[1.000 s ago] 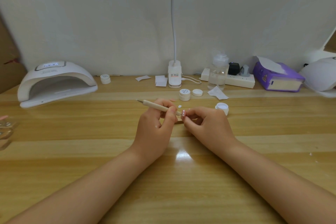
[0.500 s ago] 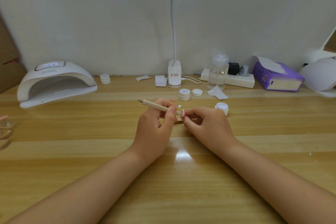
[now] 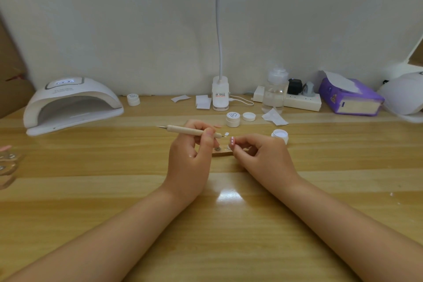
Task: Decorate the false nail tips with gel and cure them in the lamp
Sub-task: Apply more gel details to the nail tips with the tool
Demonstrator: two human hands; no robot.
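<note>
1. Left hand (image 3: 190,155) grips dotting tool (image 3: 192,131), tip aimed right.
2. Right hand (image 3: 263,155) pinches pink nail tip (image 3: 232,141) over the table (image 3: 91,190) centre, just beside tool tip.
3. Curing lamp (image 3: 68,103) far left, well apart.

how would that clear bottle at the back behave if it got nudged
The clear bottle stands tall on a narrow base, so it would probably tip sooner than slide. It looks partly filled with liquid, which may steady it. The capped top should limit spilling.

Pale beige dotting pen (image 3: 192,131), white curing lamp (image 3: 71,103), purple tissue box (image 3: 350,98), pink nail tip (image 3: 232,141) with white dots, striped wood-grain counter (image 3: 114,167).
</note>
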